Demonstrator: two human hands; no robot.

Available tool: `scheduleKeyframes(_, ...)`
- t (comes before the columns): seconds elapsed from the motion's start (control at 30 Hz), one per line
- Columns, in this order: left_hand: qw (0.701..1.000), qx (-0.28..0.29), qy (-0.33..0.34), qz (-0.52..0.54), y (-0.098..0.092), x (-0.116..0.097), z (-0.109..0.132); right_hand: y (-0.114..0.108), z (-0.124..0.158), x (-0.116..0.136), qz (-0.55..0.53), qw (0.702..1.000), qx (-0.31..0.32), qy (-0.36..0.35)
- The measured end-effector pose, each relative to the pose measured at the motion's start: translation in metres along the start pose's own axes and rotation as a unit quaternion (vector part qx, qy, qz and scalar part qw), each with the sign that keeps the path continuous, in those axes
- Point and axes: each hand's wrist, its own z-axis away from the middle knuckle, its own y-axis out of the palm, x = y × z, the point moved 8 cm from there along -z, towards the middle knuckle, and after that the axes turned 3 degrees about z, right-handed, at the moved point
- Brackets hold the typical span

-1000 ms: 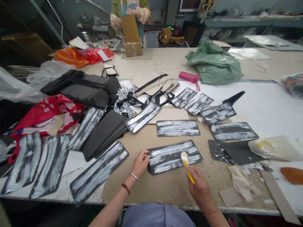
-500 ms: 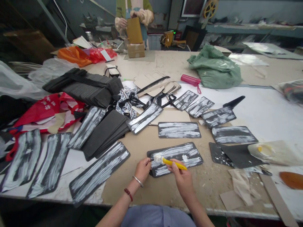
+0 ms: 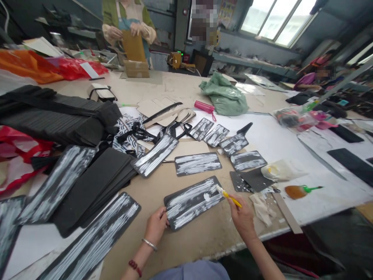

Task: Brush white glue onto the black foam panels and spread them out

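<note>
A black rectangular panel (image 3: pixel 194 202) with rounded corners lies in front of me, streaked with white paste and bearing one thick white blob. My left hand (image 3: pixel 157 225) pinches its lower left corner. In my right hand (image 3: pixel 242 217) is a yellow-handled brush (image 3: pixel 233 199), its white-coated bristles at the panel's right end. Just beyond lies another streaked panel (image 3: pixel 198 163). To the left, a stack of uncoated black panels (image 3: pixel 90 190) sits between coated ones, and a long coated panel (image 3: pixel 99 237) reaches toward the table's near edge.
A cup of white paste (image 3: pixel 281 170) lies tilted at the right, near a bottle of amber liquid (image 3: pixel 295 191) with a green nozzle. Bundled dark panels (image 3: pixel 55 112) are piled at the left. A green plastic bag (image 3: pixel 224 95) stands farther back. Across the table, a person (image 3: pixel 128 23) handles a cardboard box.
My right hand has drawn the brush from the panel's left end to its right end. The left hand still grips the corner. The view has turned to the right.
</note>
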Motion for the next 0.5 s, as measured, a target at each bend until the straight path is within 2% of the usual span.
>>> scheduleKeyframes(0.13, 1.0, 0.006, -0.006, -0.001, -0.001, 0.0, 0.0, 0.005, 0.003, 0.016, 0.002, 0.999, 0.011, -0.031)
scheduleKeyframes(0.33, 1.0, 0.02, -0.012, 0.004, -0.003, 0.002, 0.0, 0.025, -0.017, 0.024, 0.001, 0.999, -0.002, -0.053)
scheduleKeyframes(0.5, 1.0, 0.009, -0.012, 0.002, -0.007, 0.005, -0.002, 0.045, -0.019, 0.033, -0.012, 0.992, 0.067, -0.102)
